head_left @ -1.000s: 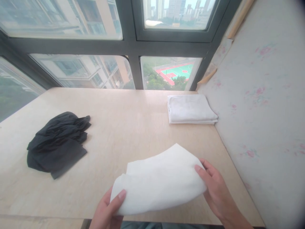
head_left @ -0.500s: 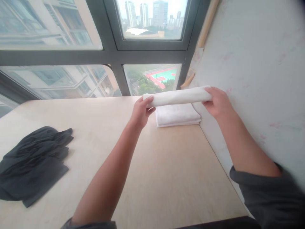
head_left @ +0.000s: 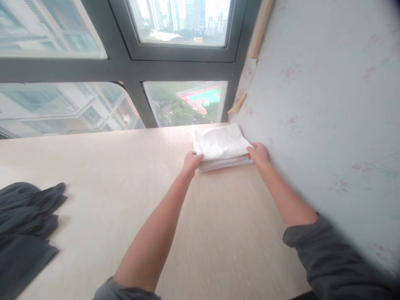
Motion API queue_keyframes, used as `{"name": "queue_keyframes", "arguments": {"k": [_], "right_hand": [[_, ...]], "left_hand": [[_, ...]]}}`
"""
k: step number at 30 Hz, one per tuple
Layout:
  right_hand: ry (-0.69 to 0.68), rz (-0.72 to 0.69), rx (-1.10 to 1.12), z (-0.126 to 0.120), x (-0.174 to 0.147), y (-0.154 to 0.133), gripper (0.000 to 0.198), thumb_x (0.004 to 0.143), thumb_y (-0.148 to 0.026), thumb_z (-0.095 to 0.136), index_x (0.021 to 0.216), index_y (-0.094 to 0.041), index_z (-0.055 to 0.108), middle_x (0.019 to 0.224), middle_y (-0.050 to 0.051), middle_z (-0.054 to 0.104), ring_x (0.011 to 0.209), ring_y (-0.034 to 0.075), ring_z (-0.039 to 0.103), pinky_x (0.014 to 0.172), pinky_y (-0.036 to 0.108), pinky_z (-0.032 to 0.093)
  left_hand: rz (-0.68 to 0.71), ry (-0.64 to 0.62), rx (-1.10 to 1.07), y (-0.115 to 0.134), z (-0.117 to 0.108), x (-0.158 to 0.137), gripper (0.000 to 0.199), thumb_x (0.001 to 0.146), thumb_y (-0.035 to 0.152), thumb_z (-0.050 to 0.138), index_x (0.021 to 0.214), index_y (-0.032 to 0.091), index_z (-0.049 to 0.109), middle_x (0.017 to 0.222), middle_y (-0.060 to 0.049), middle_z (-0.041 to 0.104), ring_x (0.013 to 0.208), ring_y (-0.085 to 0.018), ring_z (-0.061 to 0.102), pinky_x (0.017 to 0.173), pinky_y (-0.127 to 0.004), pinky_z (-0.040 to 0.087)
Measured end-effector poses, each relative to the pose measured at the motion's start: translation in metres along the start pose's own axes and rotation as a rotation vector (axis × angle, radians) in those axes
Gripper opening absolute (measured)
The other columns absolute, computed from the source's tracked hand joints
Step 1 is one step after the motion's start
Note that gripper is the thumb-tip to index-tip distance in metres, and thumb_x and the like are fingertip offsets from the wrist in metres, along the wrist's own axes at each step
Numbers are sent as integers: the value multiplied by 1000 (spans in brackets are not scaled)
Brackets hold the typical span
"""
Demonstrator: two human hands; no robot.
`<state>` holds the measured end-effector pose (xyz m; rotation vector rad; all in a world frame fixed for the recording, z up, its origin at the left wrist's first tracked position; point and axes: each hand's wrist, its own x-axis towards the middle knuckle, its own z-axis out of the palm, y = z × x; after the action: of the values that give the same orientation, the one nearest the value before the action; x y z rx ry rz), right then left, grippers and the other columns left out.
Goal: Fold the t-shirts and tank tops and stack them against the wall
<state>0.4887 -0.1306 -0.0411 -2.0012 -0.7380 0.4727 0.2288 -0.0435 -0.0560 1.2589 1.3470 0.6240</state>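
A folded white cloth (head_left: 220, 141) lies over another folded white cloth (head_left: 226, 163) at the far right corner of the wooden surface, by the window and wall. My left hand (head_left: 192, 161) pinches the near left corner of the upper cloth, thumb on top. At its near right corner my right hand (head_left: 258, 153) grips the edge in the same way, close to the wall. Both hands' lower fingers are partly hidden under the cloth. Whether the upper cloth rests fully on the lower one I cannot tell.
A crumpled dark grey garment (head_left: 28, 229) lies on the pale wooden surface (head_left: 125, 200) at the left. The papered wall (head_left: 328, 125) borders the right side. Grey window frames (head_left: 181, 68) stand along the back, with peeling wallpaper (head_left: 239, 106) at the corner.
Both hands have lowered the upper white cloth from the air onto the folded one beneath. My view has shifted a little to the right.
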Motion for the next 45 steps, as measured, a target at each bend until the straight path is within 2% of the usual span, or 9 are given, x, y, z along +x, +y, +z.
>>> {"name": "queue_keyframes", "arguments": {"k": [6, 11, 14, 17, 22, 26, 33, 38, 45], "right_hand": [[84, -103, -196, -10, 3, -3, 50, 76, -22, 60, 124, -9, 61, 100, 15, 70, 88, 25, 65, 77, 32, 48], [42, -240, -538, -26, -42, 21, 38, 82, -31, 56, 117, -15, 61, 81, 8, 68, 78, 24, 62, 73, 32, 42], [-103, -308, -292, -12, -98, 47, 20, 86, -38, 54, 85, -19, 60, 66, 1, 58, 64, 17, 54, 64, 27, 37], [-357, -343, 55, 13, -157, 56, 36, 88, -45, 53, 62, -21, 44, 57, -3, 41, 55, 12, 40, 56, 26, 31], [-523, -403, 630, 36, -221, 0, 45, 89, -33, 55, 59, -22, 23, 56, -6, 22, 54, 9, 23, 53, 26, 22], [-746, -502, 832, 49, -255, -38, 45, 87, -28, 53, 58, -22, 20, 54, -6, 20, 52, 8, 20, 52, 25, 19], [-981, -612, 361, 108, -300, 18, 37, 76, -22, 51, 50, -20, 24, 48, -7, 22, 47, 6, 20, 47, 23, 14], [-960, -622, 274, 113, -300, 26, 38, 83, -26, 49, 53, -20, 27, 49, -6, 26, 49, 6, 24, 48, 22, 18], [-877, -806, 87, 110, -308, 27, 33, 84, -25, 51, 59, -20, 31, 53, -6, 36, 51, 7, 30, 52, 22, 22]], "left_hand": [[101, 69, 130, -5, -2, -10, 46, 84, 32, 67, 124, 13, 54, 88, -3, 64, 72, -14, 59, 68, -29, 48], [199, 141, 212, -44, -30, -50, 32, 80, 32, 63, 109, 17, 62, 69, 1, 56, 69, -17, 54, 68, -29, 38], [254, 136, 180, -74, -49, -94, 17, 83, 35, 58, 83, 19, 63, 68, 1, 56, 68, -16, 52, 67, -28, 36], [291, 171, 110, -90, -63, -142, 32, 88, 44, 52, 67, 20, 52, 62, 3, 47, 61, -13, 44, 62, -27, 33], [364, 364, -36, -70, -97, -207, 43, 95, 47, 42, 63, 23, 26, 61, 5, 23, 58, -11, 26, 55, -26, 24], [535, 262, -43, -70, -120, -238, 45, 95, 41, 44, 62, 22, 20, 61, 5, 20, 56, -10, 23, 54, -27, 20], [472, 114, 176, -149, -88, -235, 41, 89, 34, 45, 56, 21, 24, 53, 5, 25, 50, -8, 26, 49, -24, 19], [448, 181, 264, -163, -76, -232, 40, 93, 35, 39, 58, 21, 26, 54, 5, 29, 52, -9, 30, 50, -23, 23], [449, 364, 483, -166, -138, -215, 31, 93, 36, 46, 69, 19, 55, 67, 0, 55, 63, -14, 50, 64, -26, 40]]}}
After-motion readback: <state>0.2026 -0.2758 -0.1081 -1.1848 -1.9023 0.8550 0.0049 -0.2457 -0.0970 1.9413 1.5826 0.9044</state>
